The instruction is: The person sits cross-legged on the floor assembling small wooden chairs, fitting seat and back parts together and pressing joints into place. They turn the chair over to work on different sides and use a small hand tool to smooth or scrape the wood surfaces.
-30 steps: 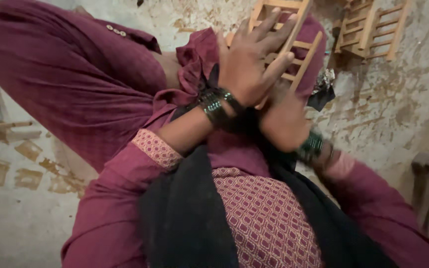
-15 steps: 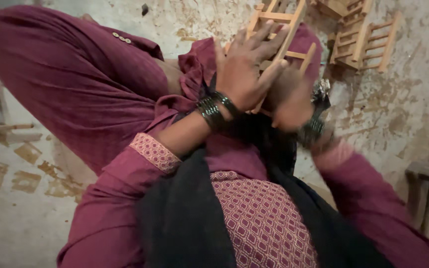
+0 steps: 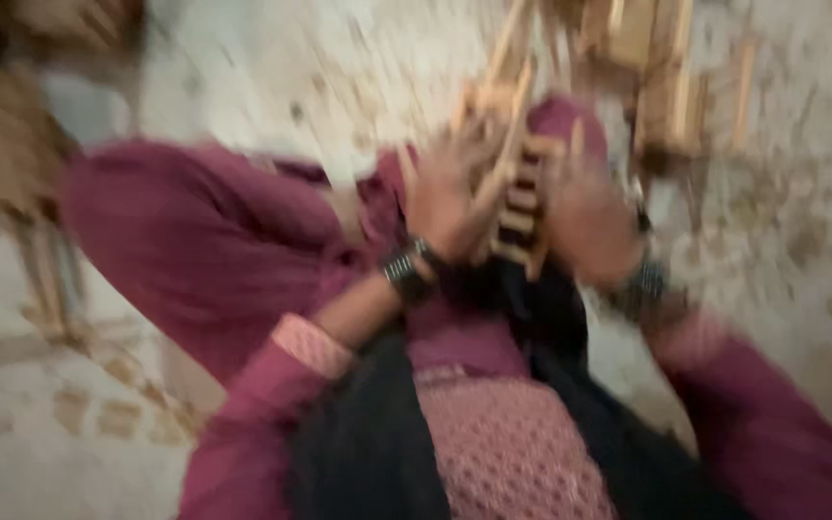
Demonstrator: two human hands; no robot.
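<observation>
under me and all around, the pale, dusty floor [image 3: 40,453] takes up most of the view, speckled with brown chips and scraps. across it lies my raised knee in maroon cloth [image 3: 214,250], the biggest shape in front of me, and lower down a black scarf [image 3: 368,462] hangs over the patterned maroon front of my tunic [image 3: 512,453]. everything is smeared by motion, so fine detail is lost.

up at the top right, well apart from my hands, stand more small wooden frames [image 3: 666,87] on the floor — pale slatted pieces, too blurred to count. at the far left is a brownish blur i cannot make out.

between my hands sits the small wooden ladder-like frame [image 3: 517,197], tilted, its rungs facing me, just above my lap. my left hand [image 3: 445,197] lies against its left rail with the fingers spread over the wood; my right hand [image 3: 585,226] presses on its right side. both hands touch the frame, but whether either is truly clamped around it i cannot tell through the blur.

dark bangles [image 3: 404,274] ring my left wrist, and a dark band [image 3: 642,284] shows on my right wrist — smallest of all.
</observation>
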